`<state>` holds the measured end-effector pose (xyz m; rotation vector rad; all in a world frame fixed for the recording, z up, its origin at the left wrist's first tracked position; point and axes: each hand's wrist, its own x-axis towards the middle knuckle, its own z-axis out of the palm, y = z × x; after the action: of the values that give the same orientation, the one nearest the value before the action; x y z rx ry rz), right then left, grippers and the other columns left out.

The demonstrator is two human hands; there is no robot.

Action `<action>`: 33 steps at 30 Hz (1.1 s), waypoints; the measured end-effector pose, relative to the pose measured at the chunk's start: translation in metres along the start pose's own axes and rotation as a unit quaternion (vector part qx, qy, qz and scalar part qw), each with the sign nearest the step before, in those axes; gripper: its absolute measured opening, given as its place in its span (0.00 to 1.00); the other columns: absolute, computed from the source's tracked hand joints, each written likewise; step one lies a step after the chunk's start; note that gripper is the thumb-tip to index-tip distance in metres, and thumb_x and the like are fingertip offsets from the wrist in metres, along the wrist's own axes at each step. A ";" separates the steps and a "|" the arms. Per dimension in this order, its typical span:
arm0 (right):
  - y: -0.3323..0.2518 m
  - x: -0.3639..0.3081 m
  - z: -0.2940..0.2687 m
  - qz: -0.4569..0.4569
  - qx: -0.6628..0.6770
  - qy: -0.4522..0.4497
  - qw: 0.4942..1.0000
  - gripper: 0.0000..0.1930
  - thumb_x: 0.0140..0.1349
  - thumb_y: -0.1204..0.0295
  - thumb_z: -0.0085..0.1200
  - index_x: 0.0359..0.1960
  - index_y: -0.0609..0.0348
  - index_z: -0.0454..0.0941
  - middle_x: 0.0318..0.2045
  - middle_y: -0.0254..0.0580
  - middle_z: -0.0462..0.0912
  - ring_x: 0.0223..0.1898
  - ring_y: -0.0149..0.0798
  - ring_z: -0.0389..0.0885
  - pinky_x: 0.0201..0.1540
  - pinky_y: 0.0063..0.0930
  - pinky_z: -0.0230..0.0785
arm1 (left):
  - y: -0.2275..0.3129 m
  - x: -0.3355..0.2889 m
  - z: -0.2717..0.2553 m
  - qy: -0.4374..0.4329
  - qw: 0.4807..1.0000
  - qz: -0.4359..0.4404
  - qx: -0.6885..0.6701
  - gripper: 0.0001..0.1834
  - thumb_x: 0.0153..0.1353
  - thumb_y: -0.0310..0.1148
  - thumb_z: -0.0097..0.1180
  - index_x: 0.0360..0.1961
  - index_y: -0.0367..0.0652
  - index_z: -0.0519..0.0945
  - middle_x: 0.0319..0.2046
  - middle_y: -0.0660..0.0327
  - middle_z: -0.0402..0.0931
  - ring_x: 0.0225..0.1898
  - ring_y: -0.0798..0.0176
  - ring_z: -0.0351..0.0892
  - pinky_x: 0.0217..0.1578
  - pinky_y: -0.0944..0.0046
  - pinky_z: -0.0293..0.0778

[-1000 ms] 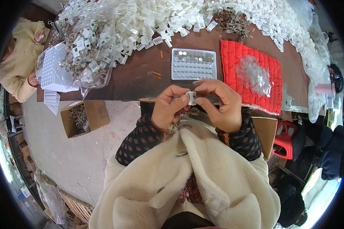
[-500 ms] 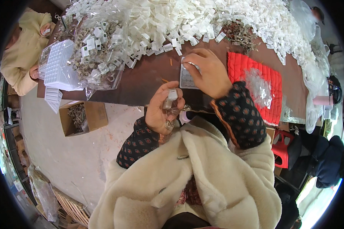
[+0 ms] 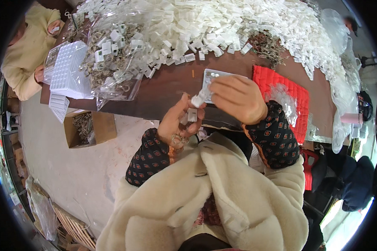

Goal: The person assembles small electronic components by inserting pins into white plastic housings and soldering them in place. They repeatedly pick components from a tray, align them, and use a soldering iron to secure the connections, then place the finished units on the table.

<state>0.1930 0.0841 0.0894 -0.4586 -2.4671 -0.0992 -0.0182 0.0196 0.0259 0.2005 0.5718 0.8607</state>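
Observation:
My left hand (image 3: 171, 124) is closed round a small white and clear plastic case (image 3: 192, 115). A metal ring and chain (image 3: 179, 139) hang over its palm side. My right hand (image 3: 238, 99) reaches in from the right, fingers bent together around a small whitish plastic piece (image 3: 200, 97) right beside the left fingertips. Whether that piece touches the case is hard to tell. Partly behind my right hand lies a pale compartment tray (image 3: 208, 75) with small round silvery items in it.
A heap of white plastic cases (image 3: 184, 29) covers the table's far side. Bagged chains and cases (image 3: 113, 62) sit left, beside stacked white trays (image 3: 69, 69). A red quilted cloth (image 3: 276, 83) lies right. A cardboard box (image 3: 104, 127) stands on the floor; a co-worker (image 3: 23, 54) is far left.
My right hand has come back from the tray toward my left hand, now with a whitish piece in its fingers. My left hand still holds the case, and the view has shifted slightly.

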 end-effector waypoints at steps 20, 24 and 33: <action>0.136 -0.089 0.011 0.346 -0.354 -0.118 0.861 0.07 0.52 0.70 0.62 0.35 0.50 0.85 0.43 0.33 0.79 0.51 0.44 0.72 0.54 0.41 0.64 | -0.012 0.002 0.010 -0.070 0.996 0.008 0.057 0.11 0.70 0.32 0.51 0.47 0.37 0.77 0.30 0.57 0.78 0.17 0.78 0.63 0.12 0.79 0.54; 0.138 -0.087 0.010 0.344 -0.326 -0.102 0.874 0.08 0.51 0.69 0.64 0.34 0.51 0.84 0.43 0.36 0.81 0.51 0.45 0.74 0.55 0.40 0.65 | -0.010 0.003 0.008 -0.056 0.994 0.004 0.097 0.16 0.69 0.37 0.55 0.49 0.36 0.74 0.29 0.58 0.77 0.11 0.80 0.59 0.12 0.81 0.58; 0.115 -0.068 -0.053 0.527 0.254 0.205 0.784 0.11 0.63 0.72 0.63 0.44 0.65 0.81 0.42 0.36 0.85 0.44 0.25 0.80 0.47 0.20 0.72 | -0.016 0.005 0.007 -0.024 0.996 0.022 0.084 0.16 0.70 0.36 0.55 0.52 0.36 0.75 0.31 0.58 0.80 0.12 0.81 0.62 0.12 0.81 0.59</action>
<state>0.3134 0.1616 0.0878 -1.3120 -1.4210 0.8130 -0.0015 0.0133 0.0233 0.3869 0.5958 0.8494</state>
